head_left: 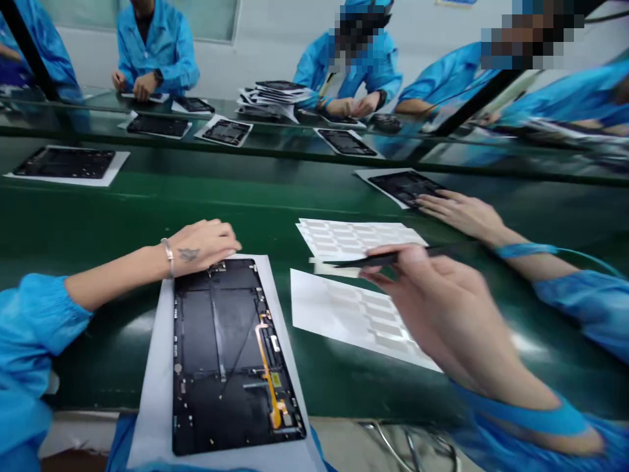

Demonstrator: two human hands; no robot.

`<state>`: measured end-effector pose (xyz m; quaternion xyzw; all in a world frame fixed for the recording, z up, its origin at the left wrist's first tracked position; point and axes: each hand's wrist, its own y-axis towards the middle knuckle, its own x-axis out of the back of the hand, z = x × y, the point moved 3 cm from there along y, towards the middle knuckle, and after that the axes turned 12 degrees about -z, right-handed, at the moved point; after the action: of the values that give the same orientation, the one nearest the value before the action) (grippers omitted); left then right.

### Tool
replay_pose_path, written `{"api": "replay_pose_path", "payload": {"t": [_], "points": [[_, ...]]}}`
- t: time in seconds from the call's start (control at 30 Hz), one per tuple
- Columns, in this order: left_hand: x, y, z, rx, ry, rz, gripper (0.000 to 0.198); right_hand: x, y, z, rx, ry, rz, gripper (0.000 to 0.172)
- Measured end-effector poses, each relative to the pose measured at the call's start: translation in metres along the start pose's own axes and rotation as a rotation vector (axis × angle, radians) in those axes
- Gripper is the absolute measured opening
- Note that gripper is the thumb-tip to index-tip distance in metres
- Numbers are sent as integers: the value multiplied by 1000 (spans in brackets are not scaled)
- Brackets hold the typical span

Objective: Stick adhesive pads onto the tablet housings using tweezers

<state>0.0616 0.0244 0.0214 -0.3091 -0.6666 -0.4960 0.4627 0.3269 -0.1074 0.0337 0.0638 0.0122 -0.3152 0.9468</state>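
Observation:
A black tablet housing (221,354) with an orange flex cable (268,373) lies open side up on a white sheet (152,393) in front of me. My left hand (204,246) is at its top edge, fingers curled together over that end; the fingertips are partly hidden. My right hand (432,295) grips black tweezers (378,259), held to the right of the housing. At the tweezers' tip is a small pale adhesive strip (337,268). Beneath and behind it lie a sheet of stickers (354,239) and a second, partly used sticker sheet (319,301).
A co-worker's hand (459,213) touches another tablet housing (405,187) at the right. More housings on white sheets lie along the green belt, one housing (63,162) at far left. Across a raised divider, people in blue work beside a stack of housings (275,95).

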Motion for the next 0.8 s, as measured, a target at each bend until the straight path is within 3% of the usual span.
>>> {"api": "replay_pose_path", "payload": {"t": [0.13,0.27,0.4,0.8], "points": [[3,-47,13,11,24,22,30,-70,6,-25,-92,-54,239,46],[-7,-58,8,2,-41,-33,30,-114,10,-52,-171,-61,320,54],[-10,-55,6,-11,-56,-38,29,-115,11,-63,-190,-55,293,51],[-14,-53,6,38,-77,-16,28,-109,7,-59,-193,-120,264,48]]}}
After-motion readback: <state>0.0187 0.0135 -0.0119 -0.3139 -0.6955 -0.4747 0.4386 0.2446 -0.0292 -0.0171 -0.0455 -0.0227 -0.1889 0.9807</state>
